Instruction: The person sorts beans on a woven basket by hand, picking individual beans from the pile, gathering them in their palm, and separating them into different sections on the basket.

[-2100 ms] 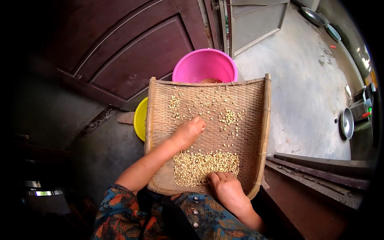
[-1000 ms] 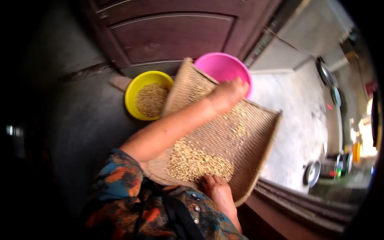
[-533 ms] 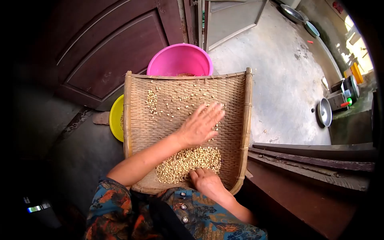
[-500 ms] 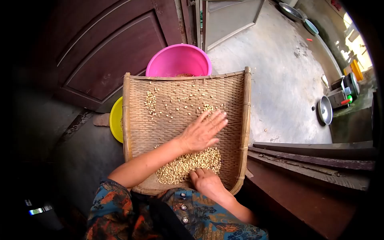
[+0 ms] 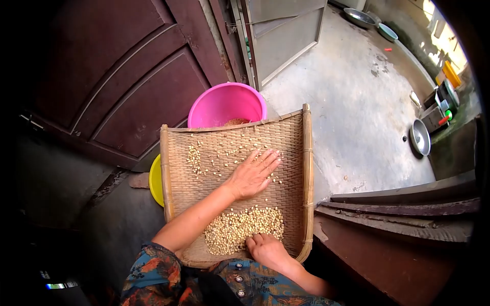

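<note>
A woven winnowing basket (image 5: 293,186) lies in front of my body, with a heap of pale beans (image 5: 224,234) near its close edge. Scattered beans (image 5: 194,155) dot its far half. My left hand (image 5: 252,176) rests flat over that far half, fingers extended, covering some of the loose beans. Down at the right side of the heap, my right hand (image 5: 268,250) has its fingers curled in. Its fingertips are hidden against the beans, so what they pinch does not show.
Behind the basket's far edge stands a pink basin (image 5: 227,97) with brown matter inside. A yellow basin (image 5: 156,181) peeks out at left. A dark red door (image 5: 127,76) rises at upper left; wooden boards (image 5: 398,209) lie at right. Farther off sits a metal bowl (image 5: 420,137).
My left hand has slid a little toward the basket's far edge, over a small cluster of beans. My right hand stays by the heap. The whole view has shifted.
</note>
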Motion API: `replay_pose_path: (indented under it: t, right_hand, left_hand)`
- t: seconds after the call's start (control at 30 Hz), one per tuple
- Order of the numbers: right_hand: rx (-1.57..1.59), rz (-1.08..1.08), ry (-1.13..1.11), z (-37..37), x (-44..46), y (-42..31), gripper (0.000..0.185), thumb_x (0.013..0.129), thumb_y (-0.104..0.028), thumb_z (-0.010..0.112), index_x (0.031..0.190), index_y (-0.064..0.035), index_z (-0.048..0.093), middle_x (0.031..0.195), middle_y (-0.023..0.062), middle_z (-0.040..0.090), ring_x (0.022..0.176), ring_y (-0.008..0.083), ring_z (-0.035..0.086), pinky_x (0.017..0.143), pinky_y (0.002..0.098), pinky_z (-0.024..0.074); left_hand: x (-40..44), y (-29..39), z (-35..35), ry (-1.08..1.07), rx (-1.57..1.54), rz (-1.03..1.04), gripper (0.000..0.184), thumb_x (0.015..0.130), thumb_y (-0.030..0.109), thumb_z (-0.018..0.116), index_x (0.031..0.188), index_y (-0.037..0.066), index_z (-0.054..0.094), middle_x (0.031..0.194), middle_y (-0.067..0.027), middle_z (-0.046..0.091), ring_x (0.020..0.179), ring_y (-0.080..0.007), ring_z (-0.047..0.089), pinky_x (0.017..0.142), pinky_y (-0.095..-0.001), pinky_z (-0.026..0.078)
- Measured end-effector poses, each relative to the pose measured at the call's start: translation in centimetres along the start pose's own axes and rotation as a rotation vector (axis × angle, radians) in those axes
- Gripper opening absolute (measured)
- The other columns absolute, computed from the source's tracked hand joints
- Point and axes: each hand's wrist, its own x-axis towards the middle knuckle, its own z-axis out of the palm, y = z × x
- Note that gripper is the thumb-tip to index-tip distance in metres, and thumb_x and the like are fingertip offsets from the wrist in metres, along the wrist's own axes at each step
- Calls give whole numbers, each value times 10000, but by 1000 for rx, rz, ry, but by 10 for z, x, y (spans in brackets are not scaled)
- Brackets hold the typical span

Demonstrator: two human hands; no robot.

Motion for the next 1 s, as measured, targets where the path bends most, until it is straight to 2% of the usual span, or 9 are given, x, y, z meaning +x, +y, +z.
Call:
replay_pose_path:
  t: [0.33,0.37,0.47,0.5,0.6,0.63,0.77,0.83,1.0]
  right_hand:
    - [23,15,13,2,-2,-1,40,758,-105,578,776,-74,558,727,41,538,696,202,574,621,313,471]
    - [30,20,-5,2,-2,-1,54,767,-106,575,805,-68,573,737,47,542,703,210,582,626,321,480]
    - [44,26,-36,2,-2,0,99,785,-109,568,862,-55,602,759,58,548,717,224,594,637,335,495]
    - [43,22,-34,1,-2,0,98,786,-109,568,862,-56,602,760,58,547,718,222,591,638,334,492]
    - [27,12,-33,0,-1,-1,95,786,-108,567,860,-57,600,758,58,540,713,217,582,637,330,486]
    - [20,10,-34,-1,-1,-1,93,786,-107,567,859,-58,599,756,58,537,710,216,579,636,329,484]
    - [2,11,9,0,-1,-2,66,765,-108,575,818,-69,581,736,47,523,702,207,567,632,322,472]
    - [-19,-1,71,1,0,-2,48,728,-111,590,748,-91,551,701,28,505,685,190,545,614,313,448]
    - [-10,8,60,2,1,-1,46,727,-109,586,748,-91,549,703,24,502,683,187,542,611,308,445]
  left_hand:
    - [-35,-33,-21,-112,-32,-177,682,952,358,487,1518,46,268,1612,-127,182,1501,-261,121,1226,-426,67]
    - [-41,-34,-25,-112,-99,-191,662,952,276,520,1523,64,262,1601,-136,215,1491,-267,168,1224,-429,96]
    - [-53,-54,-24,136,-111,-249,590,932,137,553,1482,62,351,1565,-154,299,1461,-288,260,1206,-438,181]
    - [-49,-56,-31,329,-114,-269,439,887,10,582,1322,41,538,1386,-160,525,1315,-310,468,1115,-434,336]
    - [-40,-74,-37,354,-205,-327,278,849,-33,613,1119,22,647,1142,-126,654,1107,-311,589,1001,-429,409]
    - [-30,-74,-39,476,-181,-282,195,821,-42,650,1008,10,668,963,-105,668,942,-300,618,893,-408,454]
    - [-1,-82,-34,502,-222,-289,126,809,27,700,928,4,665,905,-114,643,893,-295,609,781,-383,494]
    - [10,-83,-32,453,-227,-325,113,806,36,704,906,8,657,882,-116,630,878,-303,602,779,-393,491]
    - [20,-88,-35,338,-247,-309,106,801,24,692,856,10,603,846,-127,606,877,-325,586,777,-414,481]
